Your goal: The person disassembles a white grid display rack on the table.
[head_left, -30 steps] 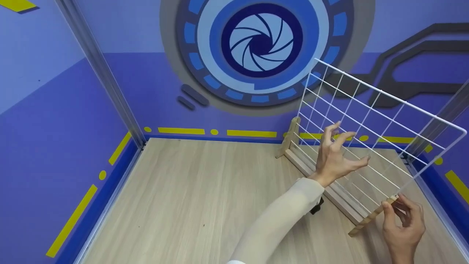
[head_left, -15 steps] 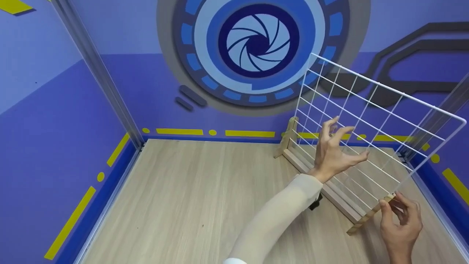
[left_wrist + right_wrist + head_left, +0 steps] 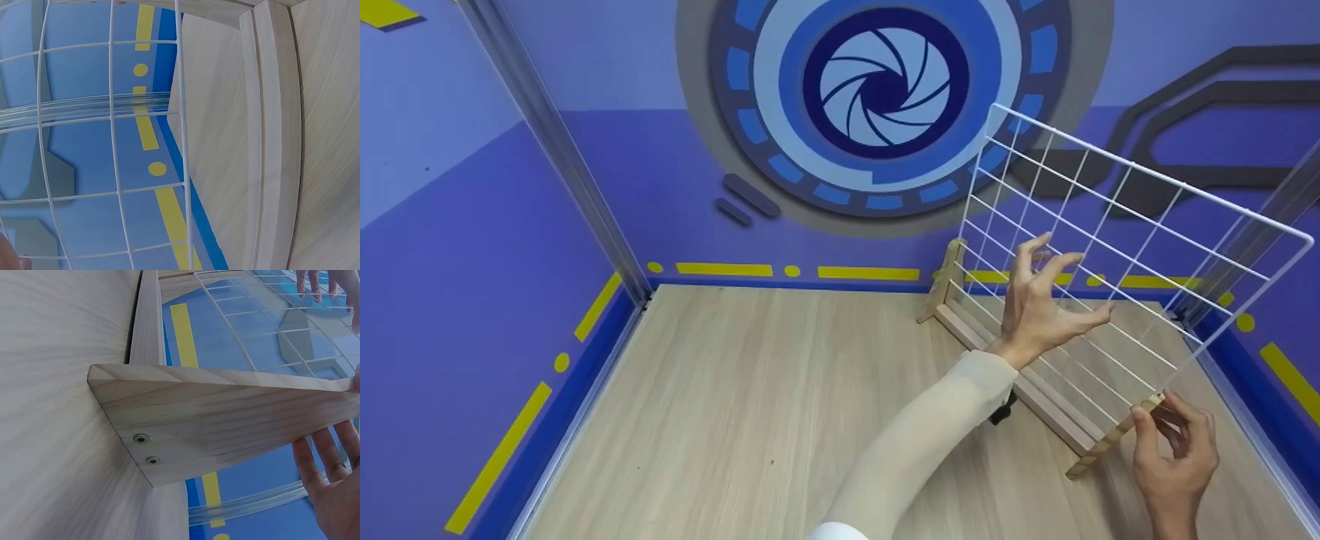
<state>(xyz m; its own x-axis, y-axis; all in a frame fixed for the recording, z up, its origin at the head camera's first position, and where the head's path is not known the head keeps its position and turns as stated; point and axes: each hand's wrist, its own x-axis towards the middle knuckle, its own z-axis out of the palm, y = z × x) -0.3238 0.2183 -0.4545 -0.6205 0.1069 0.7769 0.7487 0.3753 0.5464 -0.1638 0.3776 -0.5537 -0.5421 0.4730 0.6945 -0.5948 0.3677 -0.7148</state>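
A white wire grid panel (image 3: pixel 1140 217) stands tilted upright in a wooden stand. The stand has a grooved base rail (image 3: pixel 1057 405), a far end piece (image 3: pixel 945 281) and a near end piece (image 3: pixel 1110 442). My left hand (image 3: pixel 1039 315) holds the middle of the grid, fingers spread and bent, tips at the wires. In the left wrist view only fingertips (image 3: pixel 8 253) show at the lower left corner. My right hand (image 3: pixel 1177 454) pinches the top of the near end piece between thumb and fingers. Two screw heads (image 3: pixel 141 439) show on that piece's outer face in the right wrist view.
The stand rests on the right part of a light wood tabletop (image 3: pixel 735 390). Blue printed walls (image 3: pixel 622 187) close in the back and both sides. Metal posts (image 3: pixel 555 142) rise at the corners. The right wall is near my right hand.
The view has shifted slightly. The grid's upper edge stands a little higher in the picture and leans less. Both hands keep their places on the grid and the near end piece.
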